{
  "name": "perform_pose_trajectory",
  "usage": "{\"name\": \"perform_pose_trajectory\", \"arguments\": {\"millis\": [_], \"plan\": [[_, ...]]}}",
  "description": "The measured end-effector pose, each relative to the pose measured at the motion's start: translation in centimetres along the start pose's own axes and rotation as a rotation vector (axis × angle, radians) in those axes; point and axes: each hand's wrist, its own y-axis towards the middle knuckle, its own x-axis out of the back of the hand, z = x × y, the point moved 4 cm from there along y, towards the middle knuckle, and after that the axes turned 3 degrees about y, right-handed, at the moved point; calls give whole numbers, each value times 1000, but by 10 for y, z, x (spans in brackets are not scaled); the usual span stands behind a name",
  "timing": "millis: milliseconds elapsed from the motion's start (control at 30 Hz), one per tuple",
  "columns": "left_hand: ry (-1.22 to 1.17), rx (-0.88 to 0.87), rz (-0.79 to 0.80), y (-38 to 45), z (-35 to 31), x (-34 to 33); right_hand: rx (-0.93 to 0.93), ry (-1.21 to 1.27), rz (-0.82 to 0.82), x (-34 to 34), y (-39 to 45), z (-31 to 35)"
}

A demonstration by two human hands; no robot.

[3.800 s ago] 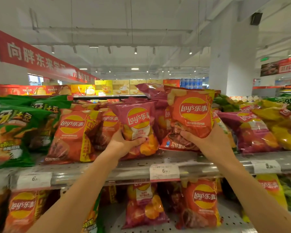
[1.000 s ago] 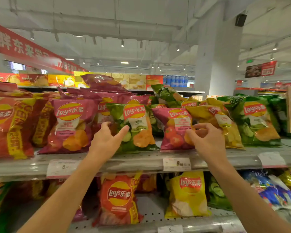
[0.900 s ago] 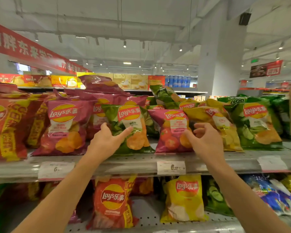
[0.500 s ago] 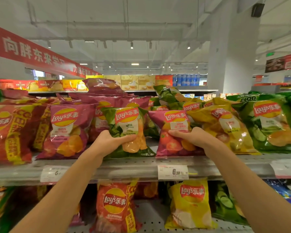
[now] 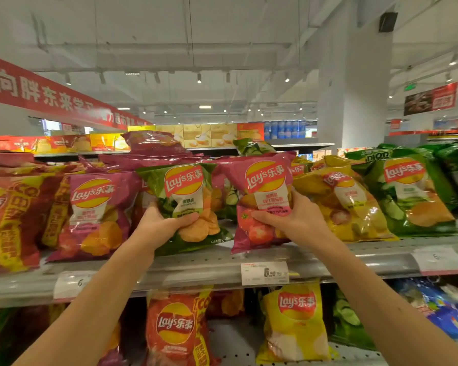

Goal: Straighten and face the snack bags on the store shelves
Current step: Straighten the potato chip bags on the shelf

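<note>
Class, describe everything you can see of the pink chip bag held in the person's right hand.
The pink chip bag is glossy, crinkled foil with a red-and-yellow Lay's logo, a pale label panel and pictured tomatoes. It stands roughly upright, front facing out, near the shelf edge. The right hand grips its lower right side, thumb across the front. A green chip bag sits beside it.

above you runs a pale grey ceiling [image 5: 222, 35] crossed by exposed white pipes [image 5: 156, 47], with small spotlights [image 5: 199, 78] and a flat lit panel [image 5: 205, 107] further back. a broad white square pillar [image 5: 354, 83] rises to your right, a dark speaker box [image 5: 388, 21] mounted near its top. a long red banner with white characters [image 5: 37, 93] slants along the wall on your left. a green exit sign [image 5: 409, 87] glows beyond the pillar, beside a red hanging advertisement board [image 5: 431, 99]. stacked yellow and red cartons [image 5: 196, 134] line a distant shelf top.
</note>
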Motion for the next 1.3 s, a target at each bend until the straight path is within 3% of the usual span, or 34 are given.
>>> {"name": "perform_pose_trajectory", "arguments": {"millis": [367,767,933,1000,1133,1300], "plan": [[25,29,196,3,-13,-97,56,98,-358,75,-31,-10],[104,43,314,5,-19,-147,34,81,-368,73,-46,-15],[333,3,391,-8,-23,-130,16,114,-333,57,-50,-8],[495,-59,334,-17,-23,-107,25,131,-327,49,-51,-2],[910,-278,33,-49,-17,-44,45,173,-285,14,-50,19],[1179,-430,-274,-88,-1,25,93,202,-214,-46,-41,55]]}}
